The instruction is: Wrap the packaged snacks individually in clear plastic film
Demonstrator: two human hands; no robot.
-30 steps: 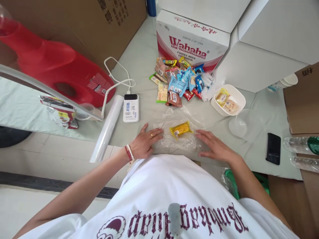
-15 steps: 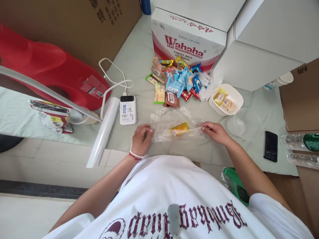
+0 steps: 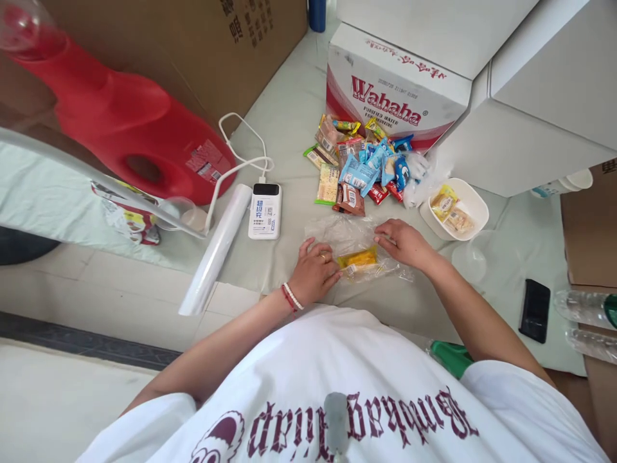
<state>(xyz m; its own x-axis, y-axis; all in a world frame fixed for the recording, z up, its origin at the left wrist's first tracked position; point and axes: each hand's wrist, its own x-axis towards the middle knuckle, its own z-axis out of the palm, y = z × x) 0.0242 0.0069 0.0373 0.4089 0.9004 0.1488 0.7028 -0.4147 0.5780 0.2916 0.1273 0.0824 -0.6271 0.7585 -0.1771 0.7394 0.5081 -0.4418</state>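
A yellow wrapped snack (image 3: 357, 259) lies on a crumpled sheet of clear plastic film (image 3: 332, 225) close in front of me. My left hand (image 3: 315, 270), with a ring and a beaded bracelet, rests at the film's left side. Its fingers are spread, the tips beside the snack's left end. On the other side, my right hand (image 3: 403, 243) has its thumb and fingers closed at the film's upper right edge. Beyond the film lies a heap of small packaged snacks (image 3: 357, 172).
A white bowl (image 3: 475, 225) with two snacks stands right of the heap, a clear lid (image 3: 468, 263) near it. Leftward are a power bank (image 3: 265, 215), a plastic roll (image 3: 216, 251) and a red jug (image 3: 144, 135). A Wahaba-style carton (image 3: 395, 96) stands behind; a phone (image 3: 535, 310) lies right.
My left hand has moved right, from the film's left edge to beside the yellow snack, its fingers spreading. My right hand has shifted up along the film. The view has swung slightly left.
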